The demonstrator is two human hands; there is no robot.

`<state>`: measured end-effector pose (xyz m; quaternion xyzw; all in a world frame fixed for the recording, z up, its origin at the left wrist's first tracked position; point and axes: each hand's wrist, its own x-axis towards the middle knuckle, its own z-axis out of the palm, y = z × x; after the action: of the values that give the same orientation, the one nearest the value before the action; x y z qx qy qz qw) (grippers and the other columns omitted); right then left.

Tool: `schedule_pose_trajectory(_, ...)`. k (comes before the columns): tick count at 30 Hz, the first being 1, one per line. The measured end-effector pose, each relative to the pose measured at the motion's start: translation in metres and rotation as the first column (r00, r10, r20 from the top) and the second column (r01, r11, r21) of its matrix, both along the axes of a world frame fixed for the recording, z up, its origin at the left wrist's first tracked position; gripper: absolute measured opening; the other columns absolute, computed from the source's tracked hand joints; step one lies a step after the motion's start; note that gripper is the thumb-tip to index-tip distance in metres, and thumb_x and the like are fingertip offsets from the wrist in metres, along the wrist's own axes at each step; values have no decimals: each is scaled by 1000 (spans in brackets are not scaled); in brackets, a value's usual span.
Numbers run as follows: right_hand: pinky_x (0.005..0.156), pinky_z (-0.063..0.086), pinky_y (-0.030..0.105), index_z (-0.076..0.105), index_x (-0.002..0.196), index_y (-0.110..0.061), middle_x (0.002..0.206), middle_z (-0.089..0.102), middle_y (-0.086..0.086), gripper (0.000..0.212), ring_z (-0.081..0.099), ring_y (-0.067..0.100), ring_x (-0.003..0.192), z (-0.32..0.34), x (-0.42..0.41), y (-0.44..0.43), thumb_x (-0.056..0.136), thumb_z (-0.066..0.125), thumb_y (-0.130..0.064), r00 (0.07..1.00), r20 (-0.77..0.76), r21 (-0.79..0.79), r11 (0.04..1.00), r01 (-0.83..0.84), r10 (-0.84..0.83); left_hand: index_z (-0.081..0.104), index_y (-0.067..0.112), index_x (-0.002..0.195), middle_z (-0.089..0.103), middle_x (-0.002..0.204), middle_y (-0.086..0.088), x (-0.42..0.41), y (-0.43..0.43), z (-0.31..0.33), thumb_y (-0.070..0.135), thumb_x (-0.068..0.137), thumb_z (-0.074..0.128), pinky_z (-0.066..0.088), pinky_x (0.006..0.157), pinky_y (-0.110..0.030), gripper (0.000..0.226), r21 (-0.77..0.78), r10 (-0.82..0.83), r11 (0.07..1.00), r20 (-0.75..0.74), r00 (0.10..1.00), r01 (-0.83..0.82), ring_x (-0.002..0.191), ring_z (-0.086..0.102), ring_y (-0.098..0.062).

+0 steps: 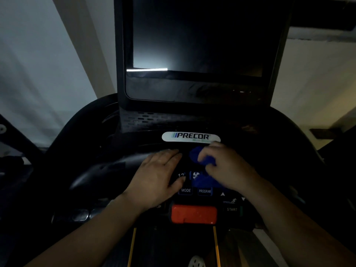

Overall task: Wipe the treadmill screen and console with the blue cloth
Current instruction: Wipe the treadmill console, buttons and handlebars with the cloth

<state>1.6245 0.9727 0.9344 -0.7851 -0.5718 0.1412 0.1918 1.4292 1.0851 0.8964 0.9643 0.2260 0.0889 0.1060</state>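
The screen [202, 35] is a dark, glossy rectangle in a black frame, standing upright above the console and catching a pale glare and one bright streak at its lower left. The console [146, 118] is black and curved, with a white Precor badge, keys marked MODE, PROGRAM and START, and a red-orange bar at its near edge. The blue cloth [205, 182] is bunched in the right grip [229, 166] and lies on the key panel, just below the badge.

The right hand [230, 168] hides part of the blue cloth [204, 182].
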Motion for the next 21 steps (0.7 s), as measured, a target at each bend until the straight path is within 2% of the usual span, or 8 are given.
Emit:
schedule_pose_trajectory(2,69,46,26,62,94,-32,103,50,-10,27,55,7,81,18,23,16,85,55,-8,991,-81,140,983,115,-104,49,16,144,50,148,-3,11,4,4,61,91,39,34,113,-40,70,10,9,1000,10,1000,-9,135,46,-22)
schedule_pose_trajectory(4,80,47,29,63,105,-25,110,52,-4,28,55,14,94,15,56,38,86,53,-8,971,-3,283,931,229,-237,51,16,143,51,146,-3,24,8,7,62,93,36,37,112,-42,70,44,23,999,0,1000,-23,134,48,-23)
schedule_pose_trajectory(6,96,43,36,57,121,-20,129,48,5,32,48,27,114,-4,76,57,90,53,-20,955,143,116,963,244,-259,49,19,144,49,149,-3,38,14,10,66,93,27,33,113,-43,73,68,51,997,-53,997,-48,137,45,-25)
schedule_pose_trajectory(8,100,40,39,54,125,-17,141,39,6,37,40,31,122,-31,81,67,93,49,-35,949,270,-126,971,205,-165,40,26,150,40,156,0,54,22,14,72,88,12,26,116,-41,82,43,101,994,-149,984,-96,144,34,-23)
schedule_pose_trajectory(9,100,40,39,55,124,-17,143,38,3,37,38,30,124,-39,78,72,94,46,-38,943,303,-149,971,188,-136,35,30,151,36,158,3,62,27,14,75,84,5,24,117,-41,87,20,131,991,-196,972,-130,146,30,-21)
schedule_pose_trajectory(14,99,35,38,56,125,-26,142,44,-8,34,39,24,127,-39,57,100,96,38,-32,961,259,-75,994,-82,99,36,36,150,33,159,7,74,34,6,83,75,-2,33,114,-42,96,-40,194,977,-245,950,-209,143,33,-22)
schedule_pose_trajectory(17,99,41,37,62,123,-30,140,50,-7,36,48,26,118,-37,95,86,94,40,-23,989,117,-97,992,-84,95,33,35,151,28,161,12,68,34,4,89,70,-13,31,116,-41,108,-64,189,976,-239,952,-210,146,30,-18)
schedule_pose_trajectory(21,87,39,37,57,113,-29,129,54,-6,30,48,29,106,-32,82,87,86,46,-21,948,313,-101,995,-17,48,32,35,152,25,162,13,65,32,5,89,69,-15,27,118,-38,110,-90,202,970,-223,954,-227,148,23,-13)
